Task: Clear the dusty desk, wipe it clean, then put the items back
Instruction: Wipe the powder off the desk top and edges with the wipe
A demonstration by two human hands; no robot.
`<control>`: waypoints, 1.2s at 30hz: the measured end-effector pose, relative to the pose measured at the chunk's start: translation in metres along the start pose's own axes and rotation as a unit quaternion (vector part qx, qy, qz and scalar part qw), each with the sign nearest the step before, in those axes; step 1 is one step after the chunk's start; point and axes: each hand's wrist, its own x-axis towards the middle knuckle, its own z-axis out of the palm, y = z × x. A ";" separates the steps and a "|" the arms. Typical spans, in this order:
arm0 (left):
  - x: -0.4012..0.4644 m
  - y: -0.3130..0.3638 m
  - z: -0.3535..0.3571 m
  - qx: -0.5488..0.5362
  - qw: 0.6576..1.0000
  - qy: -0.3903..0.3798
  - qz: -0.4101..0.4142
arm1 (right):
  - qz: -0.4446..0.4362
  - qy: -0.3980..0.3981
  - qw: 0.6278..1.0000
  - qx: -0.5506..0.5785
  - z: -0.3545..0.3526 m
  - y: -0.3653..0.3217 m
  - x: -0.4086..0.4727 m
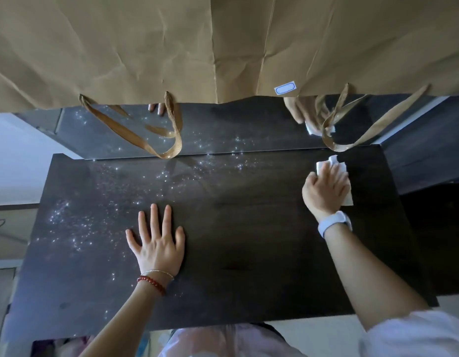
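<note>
A dark wooden desk fills the view, with white dust specks scattered over its left half and back middle. My left hand lies flat on the desk, fingers spread, holding nothing. My right hand presses a white tissue onto the desk's far right corner; its fingers cover most of the tissue. The right half of the desktop looks free of specks.
Brown paper bags hang upside down over the back of the desk, their ribbon handles dangling to the surface. A glossy back panel mirrors my hands and the dust. Pale floor shows at the left.
</note>
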 end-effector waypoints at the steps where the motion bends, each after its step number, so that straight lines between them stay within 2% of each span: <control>1: 0.000 0.000 0.000 0.003 1.000 -0.003 0.000 | 0.000 0.003 1.000 0.008 0.004 -0.012 -0.002; 3: 0.001 -0.001 0.001 0.008 1.000 -0.007 0.003 | -0.152 0.020 0.988 0.014 0.016 -0.044 -0.021; 5: 0.001 -0.003 0.003 0.017 1.000 -0.010 0.006 | -0.320 -0.029 0.947 0.004 0.031 -0.072 -0.058; 7: 0.002 -0.003 0.003 0.024 1.000 -0.008 0.009 | -0.388 -0.096 0.916 0.020 0.035 -0.081 -0.079; 9: 0.002 -0.003 0.003 0.026 1.000 -0.008 0.009 | -0.393 -0.113 0.912 0.031 0.023 -0.071 -0.067; 11: 0.003 -0.002 0.003 0.023 1.000 0.002 0.011 | -0.340 -0.046 0.939 0.007 0.011 -0.043 -0.032; 14: 0.003 -0.002 0.004 0.025 1.000 0.007 0.013 | -0.148 0.017 0.989 -0.013 -0.012 0.015 0.021; 16: 0.003 -0.003 0.004 0.022 1.000 0.012 0.015 | -0.062 0.016 0.998 -0.026 -0.021 0.035 0.035; 18: 0.003 -0.003 0.005 0.023 0.999 0.017 0.021 | -0.019 0.021 0.999 -0.016 -0.019 0.022 0.039; 20: 0.003 -0.003 0.005 0.026 0.999 0.014 0.023 | -0.036 0.033 0.999 0.014 -0.006 -0.011 0.029; 23: 0.004 -0.004 0.005 0.030 0.999 0.008 0.022 | -0.108 0.003 0.993 0.037 0.026 -0.064 -0.015; 26: 0.004 -0.003 0.003 0.032 0.999 0.000 0.021 | -0.260 -0.047 0.964 0.039 0.047 -0.105 -0.072; 28: 0.004 -0.003 0.003 0.030 0.999 -0.006 0.018 | -0.348 -0.101 0.932 0.019 0.048 -0.113 -0.084; 30: 0.005 -0.003 0.002 0.029 0.999 -0.007 0.014 | -0.356 -0.088 0.930 0.013 0.046 -0.098 -0.068; 31: 0.005 -0.003 0.002 0.030 0.999 -0.007 0.014 | -0.318 -0.065 0.946 0.008 0.043 -0.085 -0.057; 33: 0.005 -0.002 0.001 0.031 0.999 -0.010 0.018 | -0.184 -0.001 0.983 0.018 0.032 -0.053 -0.029; 34: 0.005 -0.002 0.001 0.033 0.999 -0.010 0.022 | -0.110 0.008 0.994 0.025 0.024 -0.041 -0.016; 36: 0.005 -0.003 -0.002 0.030 0.999 -0.014 0.025 | 0.020 -0.034 0.999 0.031 0.012 -0.037 -0.003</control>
